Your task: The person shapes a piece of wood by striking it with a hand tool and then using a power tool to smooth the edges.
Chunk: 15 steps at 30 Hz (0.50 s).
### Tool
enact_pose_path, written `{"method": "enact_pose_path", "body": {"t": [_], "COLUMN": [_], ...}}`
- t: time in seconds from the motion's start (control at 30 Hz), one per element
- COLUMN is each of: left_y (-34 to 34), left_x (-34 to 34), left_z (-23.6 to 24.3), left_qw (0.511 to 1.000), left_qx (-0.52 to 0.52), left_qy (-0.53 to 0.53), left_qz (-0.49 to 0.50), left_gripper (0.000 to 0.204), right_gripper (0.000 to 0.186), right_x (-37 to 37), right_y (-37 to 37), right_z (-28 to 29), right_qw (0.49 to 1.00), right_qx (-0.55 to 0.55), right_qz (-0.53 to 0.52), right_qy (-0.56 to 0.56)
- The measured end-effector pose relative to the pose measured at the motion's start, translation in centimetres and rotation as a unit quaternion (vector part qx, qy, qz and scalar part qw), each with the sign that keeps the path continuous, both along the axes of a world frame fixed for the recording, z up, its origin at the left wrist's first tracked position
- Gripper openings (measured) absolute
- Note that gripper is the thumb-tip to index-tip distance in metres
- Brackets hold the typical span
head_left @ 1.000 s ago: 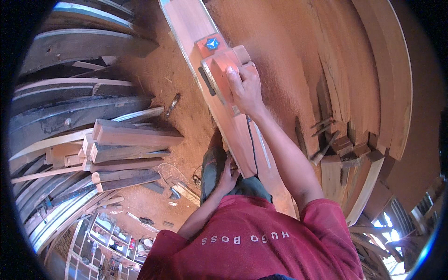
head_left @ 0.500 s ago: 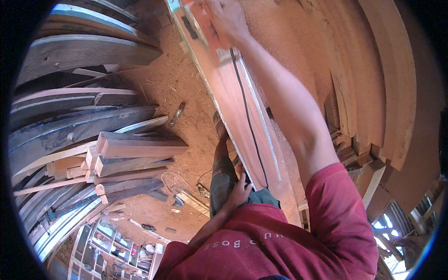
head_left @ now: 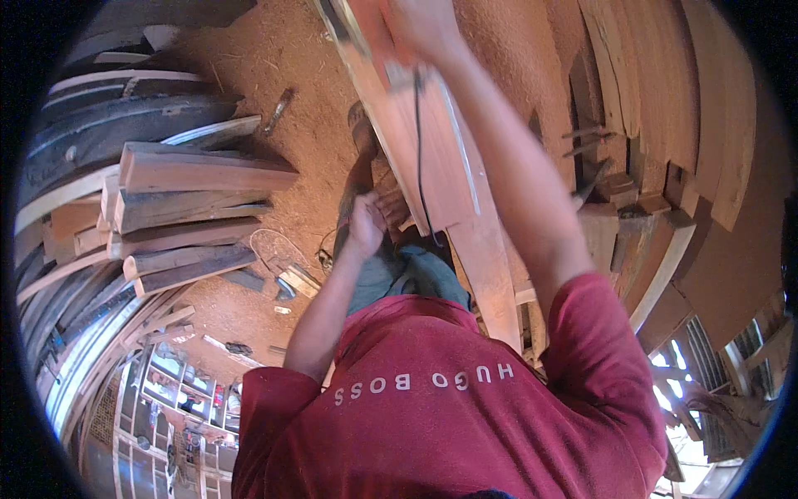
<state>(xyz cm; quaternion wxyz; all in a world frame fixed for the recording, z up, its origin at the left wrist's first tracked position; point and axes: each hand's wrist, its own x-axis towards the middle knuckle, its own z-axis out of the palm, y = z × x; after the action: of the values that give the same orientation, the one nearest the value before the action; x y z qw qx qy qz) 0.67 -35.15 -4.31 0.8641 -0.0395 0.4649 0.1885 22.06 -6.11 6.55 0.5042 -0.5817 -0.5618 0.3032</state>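
My right hand is closed on a red electric planer at the top edge of the picture, partly cut off. The planer rests on a long reddish wooden board, and its black cord trails back along the board toward me. My left hand is beside the board's left edge, near its closer end, with the fingers curled. What it holds, if anything, is hidden. Under the board's near end, a second plank runs toward my right side.
Stacked timber with squared ends lies at the left. Long wide planks and shorter offcuts are at the right. Sawdust covers the ground. A shelf unit with small items stands at the lower left.
The view has shifted. My left hand has risen from near my lap and curled beside the board. The planer and my right hand sit slightly higher in the picture.
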Motion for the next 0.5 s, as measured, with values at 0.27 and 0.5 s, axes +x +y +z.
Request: {"method": "enact_pose_path", "body": {"t": [0.27, 0.5], "left_y": [-0.3, -0.9], "left_x": [-0.5, -1.1], "left_z": [0.1, -0.8], "left_qw": [0.996, 0.997], "left_qx": [0.018, 0.012], "left_qy": [-0.051, -0.046], "left_qz": [0.065, 0.055], "left_gripper": [0.057, 0.069], "right_gripper": [0.051, 0.053], "right_x": [-0.7, -1.1], "right_y": [-47.9, -45.6], "right_z": [4.3, 5.0], "right_qw": [0.919, 0.921], "right_qx": [-0.392, -0.386], "right_qz": [-0.037, -0.044], "right_qy": [0.015, 0.033]}}
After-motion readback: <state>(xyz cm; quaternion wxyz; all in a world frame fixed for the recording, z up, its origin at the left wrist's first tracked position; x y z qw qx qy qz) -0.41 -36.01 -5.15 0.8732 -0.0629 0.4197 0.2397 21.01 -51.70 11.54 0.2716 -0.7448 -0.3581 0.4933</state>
